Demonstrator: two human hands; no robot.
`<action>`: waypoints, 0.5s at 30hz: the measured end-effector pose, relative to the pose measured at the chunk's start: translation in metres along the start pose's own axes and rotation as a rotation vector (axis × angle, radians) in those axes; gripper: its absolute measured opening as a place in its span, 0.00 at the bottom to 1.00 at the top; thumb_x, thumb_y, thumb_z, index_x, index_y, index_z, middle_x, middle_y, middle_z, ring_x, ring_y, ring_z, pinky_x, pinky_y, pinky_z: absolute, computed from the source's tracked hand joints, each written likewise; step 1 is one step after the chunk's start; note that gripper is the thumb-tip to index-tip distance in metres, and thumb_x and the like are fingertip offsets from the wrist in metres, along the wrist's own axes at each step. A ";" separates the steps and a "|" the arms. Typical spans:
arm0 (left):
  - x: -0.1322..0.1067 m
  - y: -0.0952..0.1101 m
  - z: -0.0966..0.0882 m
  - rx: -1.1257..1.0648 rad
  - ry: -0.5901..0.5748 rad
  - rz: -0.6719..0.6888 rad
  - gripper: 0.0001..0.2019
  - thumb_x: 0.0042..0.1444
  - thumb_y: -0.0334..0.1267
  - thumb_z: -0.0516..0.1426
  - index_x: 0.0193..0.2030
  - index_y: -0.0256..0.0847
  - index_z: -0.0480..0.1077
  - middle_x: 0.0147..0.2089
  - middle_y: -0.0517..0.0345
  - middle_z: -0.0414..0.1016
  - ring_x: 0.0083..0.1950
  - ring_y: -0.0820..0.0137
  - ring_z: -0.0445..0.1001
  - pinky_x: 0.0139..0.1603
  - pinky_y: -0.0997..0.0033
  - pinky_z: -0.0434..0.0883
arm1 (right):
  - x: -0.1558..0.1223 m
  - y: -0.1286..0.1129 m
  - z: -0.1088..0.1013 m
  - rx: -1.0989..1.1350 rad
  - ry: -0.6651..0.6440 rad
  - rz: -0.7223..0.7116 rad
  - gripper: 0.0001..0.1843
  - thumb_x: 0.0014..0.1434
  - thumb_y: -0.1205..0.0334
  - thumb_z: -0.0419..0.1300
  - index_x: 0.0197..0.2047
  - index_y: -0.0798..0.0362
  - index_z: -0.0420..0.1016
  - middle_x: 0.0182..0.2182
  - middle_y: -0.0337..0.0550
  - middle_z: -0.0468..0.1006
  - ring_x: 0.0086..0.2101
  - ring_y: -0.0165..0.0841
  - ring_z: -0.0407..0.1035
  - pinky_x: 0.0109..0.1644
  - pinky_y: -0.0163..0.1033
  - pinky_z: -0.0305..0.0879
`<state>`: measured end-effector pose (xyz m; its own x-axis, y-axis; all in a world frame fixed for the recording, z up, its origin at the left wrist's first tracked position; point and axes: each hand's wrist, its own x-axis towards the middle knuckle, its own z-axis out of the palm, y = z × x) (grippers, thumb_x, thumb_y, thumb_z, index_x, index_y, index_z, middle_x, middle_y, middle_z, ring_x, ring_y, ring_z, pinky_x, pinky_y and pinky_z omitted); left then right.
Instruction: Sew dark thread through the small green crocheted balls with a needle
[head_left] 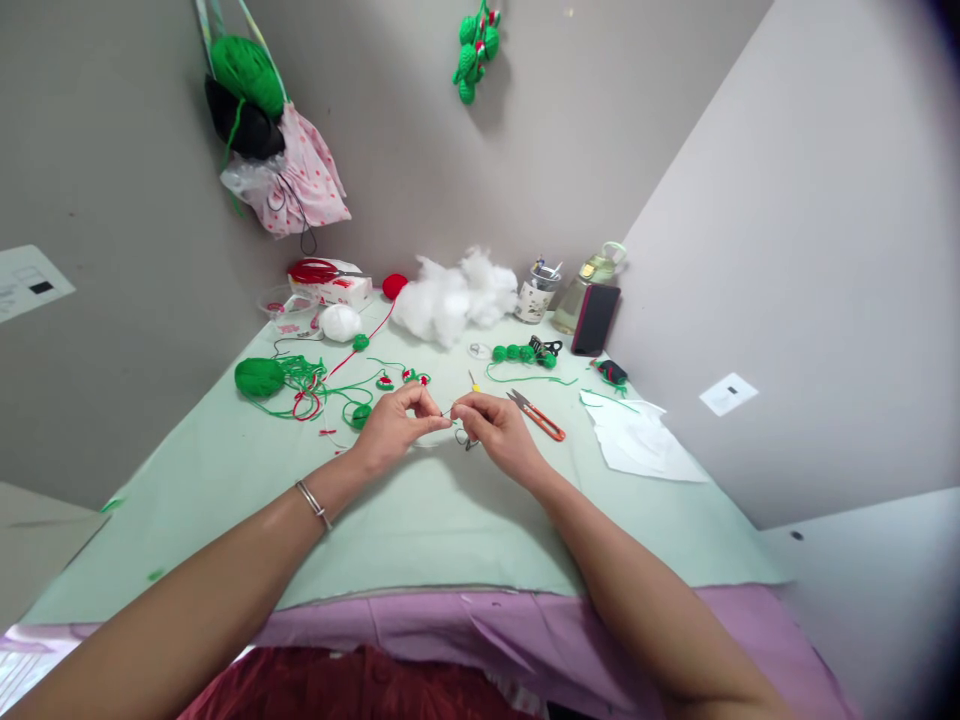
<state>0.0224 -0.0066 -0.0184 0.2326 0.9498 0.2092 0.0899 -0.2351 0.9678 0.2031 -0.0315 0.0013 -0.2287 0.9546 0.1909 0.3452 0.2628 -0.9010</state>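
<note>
My left hand and my right hand meet fingertip to fingertip over the middle of the table. Each is closed in a pinch. A thin dark thread spans the small gap between them; whether a needle is on it I cannot tell. Dark loops of thread hang or lie just below my right fingers. Close by on the right are orange-handled thread snips. Beyond the fingers lies a yellow-handled tool. Small red, white and green crocheted pieces sit behind my left hand, near a green crocheted ball.
Green yarn lies tangled on the left. White stuffing, a red ball, a pen cup, a bottle and a phone line the back. Crocheted green balls and white paper are on the right.
</note>
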 end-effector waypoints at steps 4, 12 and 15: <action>-0.001 0.004 0.000 -0.183 -0.042 -0.069 0.16 0.40 0.42 0.71 0.23 0.39 0.68 0.37 0.56 0.74 0.41 0.67 0.72 0.48 0.66 0.66 | 0.000 -0.003 -0.002 0.002 -0.001 0.015 0.15 0.61 0.53 0.57 0.28 0.55 0.73 0.18 0.33 0.63 0.21 0.26 0.55 0.27 0.33 0.52; 0.002 0.009 -0.007 -0.338 0.019 -0.132 0.16 0.43 0.41 0.70 0.25 0.39 0.67 0.33 0.60 0.76 0.39 0.70 0.72 0.47 0.67 0.66 | 0.001 -0.003 -0.004 0.021 -0.027 0.021 0.15 0.60 0.53 0.58 0.31 0.56 0.76 0.20 0.34 0.62 0.23 0.26 0.54 0.27 0.33 0.50; 0.007 0.011 -0.016 -0.378 0.095 -0.103 0.16 0.42 0.40 0.71 0.27 0.40 0.66 0.32 0.61 0.75 0.40 0.70 0.73 0.49 0.68 0.66 | 0.001 -0.004 -0.005 0.017 0.002 0.010 0.15 0.61 0.54 0.58 0.30 0.56 0.76 0.20 0.34 0.62 0.23 0.26 0.52 0.27 0.34 0.49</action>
<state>0.0089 0.0005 -0.0044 0.1490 0.9834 0.1033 -0.2589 -0.0620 0.9639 0.2060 -0.0309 0.0074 -0.2237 0.9573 0.1830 0.3319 0.2513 -0.9092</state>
